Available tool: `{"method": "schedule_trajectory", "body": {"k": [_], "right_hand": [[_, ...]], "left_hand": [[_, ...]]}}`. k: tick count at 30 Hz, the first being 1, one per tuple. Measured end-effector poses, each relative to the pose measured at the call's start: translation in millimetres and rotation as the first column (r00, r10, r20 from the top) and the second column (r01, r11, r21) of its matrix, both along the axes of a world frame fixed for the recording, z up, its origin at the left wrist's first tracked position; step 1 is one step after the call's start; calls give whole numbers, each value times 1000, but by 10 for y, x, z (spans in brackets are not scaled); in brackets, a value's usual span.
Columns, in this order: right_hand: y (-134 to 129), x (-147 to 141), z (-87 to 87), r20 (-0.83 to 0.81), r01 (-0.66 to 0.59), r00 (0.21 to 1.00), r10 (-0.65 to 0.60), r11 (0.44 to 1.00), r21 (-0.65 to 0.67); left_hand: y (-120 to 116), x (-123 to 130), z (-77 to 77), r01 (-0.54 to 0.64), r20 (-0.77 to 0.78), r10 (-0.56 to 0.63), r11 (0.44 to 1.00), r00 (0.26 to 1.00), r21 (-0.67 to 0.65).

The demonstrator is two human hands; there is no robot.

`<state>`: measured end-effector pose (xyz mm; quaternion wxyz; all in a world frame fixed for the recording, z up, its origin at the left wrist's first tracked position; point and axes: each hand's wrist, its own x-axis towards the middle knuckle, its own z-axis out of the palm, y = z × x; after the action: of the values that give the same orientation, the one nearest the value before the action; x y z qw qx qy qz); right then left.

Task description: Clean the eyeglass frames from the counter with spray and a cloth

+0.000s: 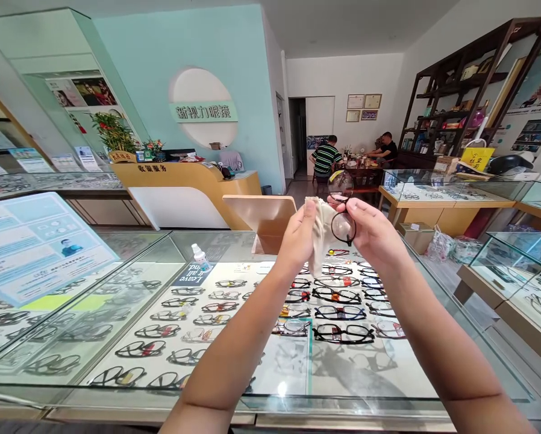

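A pair of dark-framed round glasses (344,228) is held up above the glass display case, turned so one lens is above the other. My right hand (369,224) pinches the frame near its middle. My left hand (303,232) is closed on a pale cloth (318,241), which hangs down beside the lower lens. Whether the cloth touches the lens is hard to tell. Below my hands, rows of glasses (337,295) lie inside the case.
A small white bottle (200,258) and a wooden-framed mirror or stand (265,220) are on the case (171,241). A blue printed sheet (44,247) stands at left. Another glass case (514,277) is at right. Two people sit at a far table.
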<state>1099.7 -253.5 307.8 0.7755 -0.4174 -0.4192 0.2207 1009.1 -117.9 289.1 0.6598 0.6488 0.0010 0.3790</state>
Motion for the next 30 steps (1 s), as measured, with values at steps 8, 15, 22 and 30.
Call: {"method": "schedule_trajectory", "body": {"k": [8,15,22,30], "right_hand": [[67,41,-121,166,-11,986,35,989,-146],[175,35,-213,158,-52,983,91,971,-235],[166,104,-218,100,-45,993,65,980,-193],[180,50,-180,-23,-91,996,88,977,-194]], "left_hand": [[147,-23,51,-121,43,131,977,991,-173],[199,-39,71,-140,-9,140,972,990,-188],[296,-125,162,74,-8,-76,991,997,-114],[266,-51,154,-48,141,86,965,986,-258]]}}
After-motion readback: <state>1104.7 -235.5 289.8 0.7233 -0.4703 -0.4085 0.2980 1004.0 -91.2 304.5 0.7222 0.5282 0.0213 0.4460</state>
